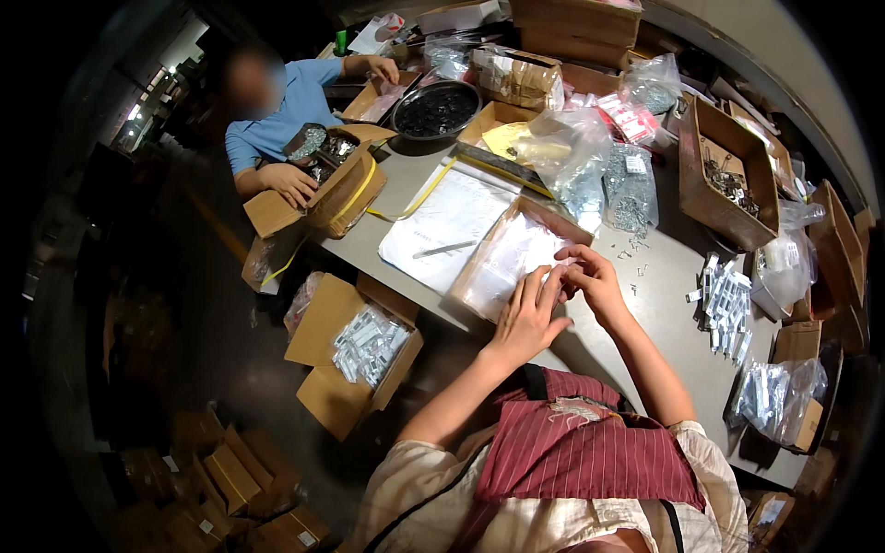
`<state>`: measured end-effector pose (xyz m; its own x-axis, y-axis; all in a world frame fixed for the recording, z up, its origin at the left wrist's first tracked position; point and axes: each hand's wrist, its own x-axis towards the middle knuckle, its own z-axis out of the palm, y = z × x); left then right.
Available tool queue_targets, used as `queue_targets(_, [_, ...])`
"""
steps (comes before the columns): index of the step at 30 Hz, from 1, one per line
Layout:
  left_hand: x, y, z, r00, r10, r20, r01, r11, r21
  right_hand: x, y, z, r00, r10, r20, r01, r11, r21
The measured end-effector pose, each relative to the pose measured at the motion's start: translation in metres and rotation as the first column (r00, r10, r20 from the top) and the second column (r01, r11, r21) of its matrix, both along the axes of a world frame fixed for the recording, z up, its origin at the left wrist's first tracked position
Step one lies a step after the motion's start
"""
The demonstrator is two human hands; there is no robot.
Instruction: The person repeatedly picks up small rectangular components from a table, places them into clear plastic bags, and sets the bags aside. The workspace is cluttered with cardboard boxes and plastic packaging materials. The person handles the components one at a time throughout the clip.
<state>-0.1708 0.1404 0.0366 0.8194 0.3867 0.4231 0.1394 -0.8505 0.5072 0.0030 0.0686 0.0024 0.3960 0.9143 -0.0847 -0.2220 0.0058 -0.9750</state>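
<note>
Both my hands meet at the right side of a shallow cardboard box (560, 221) that holds clear plastic bags (516, 253). My left hand (532, 318) lies with its fingers stretched forward and its thumb apart, over the box's near right corner. Against its fingertips, my right hand (593, 284) has its fingers bent inward in a pinch. Whatever sits between the right fingers is too small and covered to make out. Left of the box, a paper sheet (442, 217) with a pen (445, 249) on it rests on the table.
Metal brackets (724, 304) lie piled at right; more fill an open carton (369, 346) below the table's left edge. Small screws (631, 244) are scattered beside a clear bag (631, 189). Across the table, a person in a blue shirt (304, 97) handles boxes near a black bowl (436, 109).
</note>
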Motion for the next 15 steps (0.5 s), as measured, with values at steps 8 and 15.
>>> queue_targets(8, [0.018, -0.015, -0.027, 0.961, 0.041, 0.272, 0.265, 0.137, -0.955, 0.001, -0.075, 0.027, 0.976, 0.217, 0.022, -0.216, 0.976, -0.021])
queue_targets(15, [0.030, -0.024, -0.021, 0.963, 0.078, 0.258, 0.253, 0.066, -0.965, 0.002, -0.138, -0.004, 0.921, -0.133, -0.366, 0.123, 0.991, -0.051])
